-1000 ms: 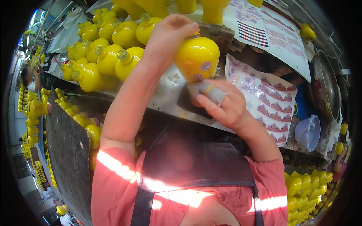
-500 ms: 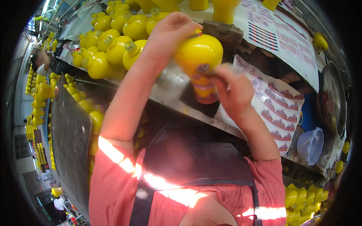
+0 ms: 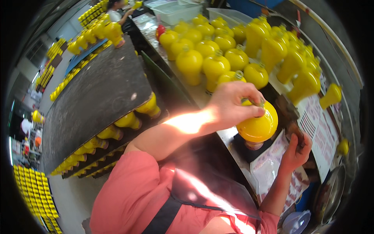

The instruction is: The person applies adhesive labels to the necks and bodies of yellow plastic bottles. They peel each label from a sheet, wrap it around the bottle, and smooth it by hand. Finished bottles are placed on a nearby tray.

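My left hand (image 3: 237, 103) pinches the neck of a glossy yellow bottle (image 3: 260, 125), its fingers closed round the top. The round shoulder faces up, hiding most of the body; a patterned band shows at its base. Beneath the bottle lies a dark pad (image 3: 249, 151). To the right, apart from the bottle, my right hand (image 3: 297, 153) is closed on a small brown flat piece (image 3: 295, 130), whose exact kind I cannot make out. Just below the bottle, sheets of purple printed decals (image 3: 269, 165) lie beside my right forearm.
Many yellow bottles (image 3: 216, 66) crowd the bench beyond my hands. A worn brown block (image 3: 286, 107) sits by the bottle. At left, dark boards (image 3: 97, 105) are stacked over more bottles. A metal pan (image 3: 331, 191) and a pale basin (image 3: 296, 222) are at lower right. Another person (image 3: 116, 15) works far off.
My right hand has drawn away from the bottle's side, still holding the brown piece. The bottle has tipped, its top now toward me. My view has swung left.
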`<state>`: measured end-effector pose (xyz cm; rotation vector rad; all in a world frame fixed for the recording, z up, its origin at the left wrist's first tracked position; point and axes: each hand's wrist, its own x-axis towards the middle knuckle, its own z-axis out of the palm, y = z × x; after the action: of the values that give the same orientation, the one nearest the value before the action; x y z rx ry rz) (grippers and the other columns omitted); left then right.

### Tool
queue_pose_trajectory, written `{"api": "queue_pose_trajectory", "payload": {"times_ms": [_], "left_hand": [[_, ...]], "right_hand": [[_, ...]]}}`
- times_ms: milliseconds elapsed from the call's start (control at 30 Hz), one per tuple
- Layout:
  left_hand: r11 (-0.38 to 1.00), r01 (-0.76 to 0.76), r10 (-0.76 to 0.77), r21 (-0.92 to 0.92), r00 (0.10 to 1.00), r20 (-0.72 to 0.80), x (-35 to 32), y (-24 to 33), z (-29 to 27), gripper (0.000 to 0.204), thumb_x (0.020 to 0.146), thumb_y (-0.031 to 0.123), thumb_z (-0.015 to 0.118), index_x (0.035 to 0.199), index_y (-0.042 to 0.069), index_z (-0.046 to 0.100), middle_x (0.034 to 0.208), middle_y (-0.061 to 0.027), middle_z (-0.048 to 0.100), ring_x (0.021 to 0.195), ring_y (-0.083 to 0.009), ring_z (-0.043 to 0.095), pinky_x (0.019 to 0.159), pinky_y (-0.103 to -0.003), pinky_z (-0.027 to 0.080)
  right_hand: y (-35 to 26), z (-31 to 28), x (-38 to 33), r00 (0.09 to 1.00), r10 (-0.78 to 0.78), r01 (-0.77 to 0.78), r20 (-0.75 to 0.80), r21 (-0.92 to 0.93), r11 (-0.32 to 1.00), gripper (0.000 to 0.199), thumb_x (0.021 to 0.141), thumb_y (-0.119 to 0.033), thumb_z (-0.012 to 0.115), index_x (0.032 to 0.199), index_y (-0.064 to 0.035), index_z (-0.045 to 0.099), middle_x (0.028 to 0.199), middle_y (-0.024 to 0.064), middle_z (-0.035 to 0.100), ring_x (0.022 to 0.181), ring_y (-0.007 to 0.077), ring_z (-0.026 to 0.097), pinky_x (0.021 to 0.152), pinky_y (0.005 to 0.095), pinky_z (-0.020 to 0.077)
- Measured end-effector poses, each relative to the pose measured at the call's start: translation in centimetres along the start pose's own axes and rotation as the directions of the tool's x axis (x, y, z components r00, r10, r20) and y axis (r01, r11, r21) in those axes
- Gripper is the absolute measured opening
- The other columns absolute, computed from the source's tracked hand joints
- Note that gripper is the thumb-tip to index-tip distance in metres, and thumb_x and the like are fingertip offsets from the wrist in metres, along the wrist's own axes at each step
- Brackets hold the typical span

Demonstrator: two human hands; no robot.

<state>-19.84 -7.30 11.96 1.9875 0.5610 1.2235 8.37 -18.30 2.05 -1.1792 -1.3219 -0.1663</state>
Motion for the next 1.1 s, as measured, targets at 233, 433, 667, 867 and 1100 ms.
{"api": "queue_pose_trajectory", "payload": {"times_ms": [233, 433, 667, 867, 1100], "left_hand": [[0.984, 0.152, -0.097, 0.092, 0.892, -0.441, -4.1, 4.5, -17.8, 0.005, 0.092, -0.001, 0.073, 0.092, 0.003, 0.070, 0.099, -0.0082, 0.075, 0.086, -0.0130, 0.072, 0.082, -0.028, 0.059], [0.769, 0.404, 0.056, 0.495, 0.729, -0.682, -7.2, 5.2, -35.1, 0.013, 0.087, 0.013, 0.081, 0.094, 0.005, 0.074, 0.087, -0.0037, 0.078, 0.079, -0.0104, 0.072, 0.074, -0.026, 0.056], [0.297, 0.717, 0.268, 0.631, 0.571, -0.776, -8.6, 0.0, -52.3, 0.033, 0.087, 0.046, 0.079, 0.099, 0.016, 0.078, 0.089, 0.0034, 0.080, 0.081, -0.0130, 0.075, 0.071, -0.030, 0.054], [0.214, 0.769, 0.366, 0.602, 0.509, -0.779, -8.8, -6.8, -61.6, 0.042, 0.086, 0.055, 0.076, 0.102, 0.016, 0.078, 0.096, -0.0026, 0.079, 0.090, -0.0218, 0.075, 0.077, -0.037, 0.055], [0.191, 0.773, 0.205, 0.605, 0.571, -0.795, -10.5, -14.5, -75.3, 0.049, 0.092, 0.057, 0.070, 0.109, 0.011, 0.078, 0.105, -0.0089, 0.078, 0.099, -0.0264, 0.072, 0.088, -0.040, 0.053]], "right_hand": [[-0.3, 3.7, 2.7, 0.979, 0.205, -0.199, -0.013, 0.180, 0.963, 0.029, 0.101, -0.004, 0.069, 0.128, 0.0015, 0.061, 0.119, 0.0053, 0.067, 0.106, 0.0123, 0.064, 0.098, 0.0264, 0.0491], [0.6, 6.5, 5.1, 0.933, 0.353, -0.361, 0.078, 0.252, 0.898, 0.026, 0.102, -0.005, 0.067, 0.126, 0.0009, 0.063, 0.119, 0.0044, 0.067, 0.108, 0.0111, 0.062, 0.099, 0.0262, 0.0485], [1.3, 7.8, 6.1, 0.875, 0.461, -0.482, 0.146, 0.192, 0.855, 0.028, 0.104, -0.013, 0.065, 0.129, 0.0001, 0.064, 0.115, 0.0019, 0.067, 0.101, 0.0093, 0.062, 0.092, 0.0237, 0.0500], [1.7, 6.4, 6.4, 0.791, 0.610, -0.602, 0.037, 0.222, 0.767, 0.034, 0.106, -0.016, 0.064, 0.138, -0.0045, 0.061, 0.118, 0.0021, 0.067, 0.098, 0.0093, 0.064, 0.079, 0.0251, 0.0554], [1.6, 4.6, 6.3, 0.605, 0.789, -0.788, 0.107, 0.225, 0.573, 0.032, 0.106, -0.011, 0.059, 0.138, -0.0064, 0.061, 0.109, 0.0045, 0.069, 0.090, 0.0122, 0.067, 0.070, 0.0279, 0.0548]]}}
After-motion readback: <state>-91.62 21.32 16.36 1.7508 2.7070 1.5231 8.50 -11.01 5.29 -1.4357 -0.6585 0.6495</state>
